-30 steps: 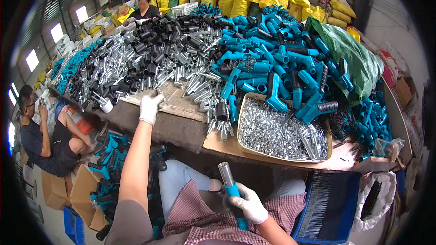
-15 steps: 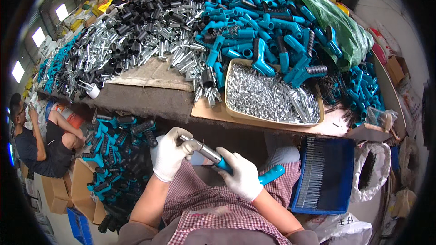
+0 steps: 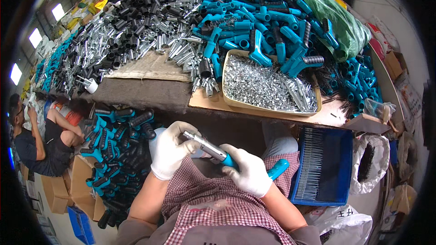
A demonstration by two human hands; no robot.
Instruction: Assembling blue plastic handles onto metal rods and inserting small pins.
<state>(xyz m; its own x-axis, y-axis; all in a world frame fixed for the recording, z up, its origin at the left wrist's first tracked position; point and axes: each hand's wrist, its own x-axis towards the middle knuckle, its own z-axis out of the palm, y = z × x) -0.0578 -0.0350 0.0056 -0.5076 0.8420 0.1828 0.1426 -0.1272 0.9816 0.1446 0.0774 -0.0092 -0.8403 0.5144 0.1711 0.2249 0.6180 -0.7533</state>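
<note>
Teal-handled tool [image 3: 236, 161] gripped over lap, right hand [image 3: 251, 173] clenching handle to steady, left hand [image 3: 170, 149] pinching metal tip [image 3: 196, 137] at 10 o'clock, worktop [image 3: 150, 95] parts within reach at 12.

Both forearms raised from below, white-gloved. Left hand [image 3: 170, 149] curled, fingers closed at chest height. Right hand [image 3: 250, 172] fisted, palm seemingly down, just beside the left.

Both gloved hands grip teal handle [image 3: 254, 165], left hand [image 3: 170, 149] on metal tube [image 3: 204, 141], right hand [image 3: 250, 172] behind.
</note>
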